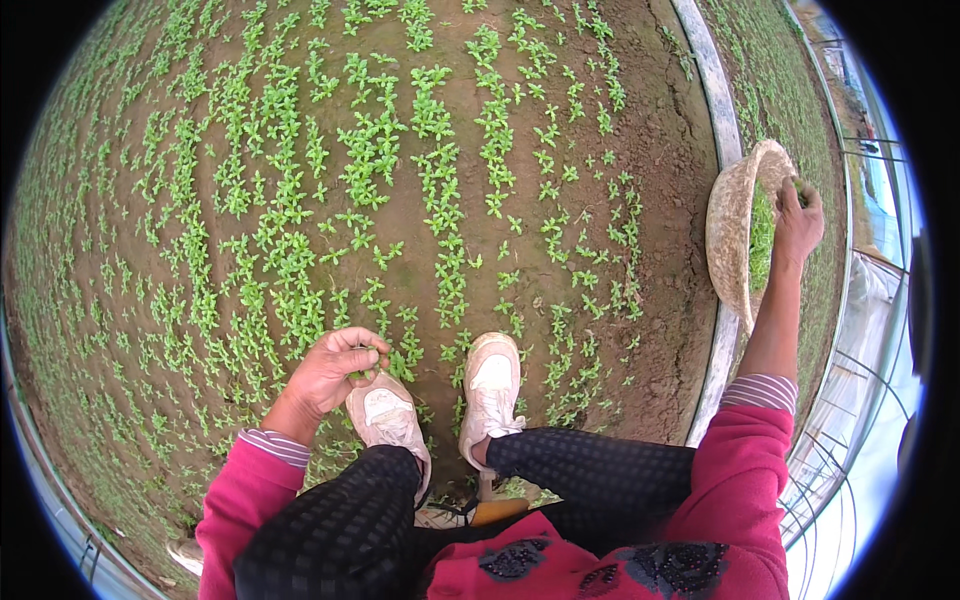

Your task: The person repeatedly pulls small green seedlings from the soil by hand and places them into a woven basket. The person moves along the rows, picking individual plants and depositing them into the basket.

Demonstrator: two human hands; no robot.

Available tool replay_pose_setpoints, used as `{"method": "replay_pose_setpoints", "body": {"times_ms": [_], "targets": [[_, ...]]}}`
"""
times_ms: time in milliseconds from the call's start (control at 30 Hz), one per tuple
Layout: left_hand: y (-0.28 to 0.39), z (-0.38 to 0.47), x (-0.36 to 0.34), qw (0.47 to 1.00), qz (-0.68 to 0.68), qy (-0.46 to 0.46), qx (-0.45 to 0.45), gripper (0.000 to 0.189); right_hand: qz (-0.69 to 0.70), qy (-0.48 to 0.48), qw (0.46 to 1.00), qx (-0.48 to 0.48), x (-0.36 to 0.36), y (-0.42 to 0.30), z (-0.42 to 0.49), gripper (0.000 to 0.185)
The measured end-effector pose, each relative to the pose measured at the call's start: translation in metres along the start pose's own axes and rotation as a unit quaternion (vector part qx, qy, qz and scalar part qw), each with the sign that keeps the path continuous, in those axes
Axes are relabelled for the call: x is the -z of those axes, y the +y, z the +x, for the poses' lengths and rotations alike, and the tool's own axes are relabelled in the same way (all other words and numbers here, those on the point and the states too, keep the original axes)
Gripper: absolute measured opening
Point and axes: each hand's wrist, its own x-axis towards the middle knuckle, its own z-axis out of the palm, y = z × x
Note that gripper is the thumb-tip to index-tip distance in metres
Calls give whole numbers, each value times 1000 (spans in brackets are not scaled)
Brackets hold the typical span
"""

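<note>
My left hand point(334, 371) is just above my left shoe, its thumb and fingers pinched on a small bit of greenery point(369, 372). Off to the right, my right hand point(799, 225) is over the far side of a worn, soil-stained basket point(729, 225). Its fingers are curled around a small clump of greenery point(804, 195), mostly hidden by them. Inside the tilted-looking basket lies a heap of green seedlings point(760, 244). Rows of young leafy seedlings point(442, 187) grow in brown soil before me.
My pale shoes point(493, 379) stand among the rows. A long pale border strip point(712, 82) runs beside the bed, under or beside the basket. Beyond it lies another planted bed point(780, 82). Plastic sheeting point(862, 315) on a frame edges the right side. An orange-brown object point(499, 511) shows beneath me.
</note>
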Motion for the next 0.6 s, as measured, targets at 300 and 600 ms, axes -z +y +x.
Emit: {"method": "replay_pose_setpoints", "body": {"times_ms": [300,600], "targets": [[-1,-3,-12,1000,7,-12,0,17,48,-250,967,-8,2,-27,-25,29],[2,-2,6,1000,-15,12,1,17,-78,-424,860,271,-203,-134,-175,33]]}}
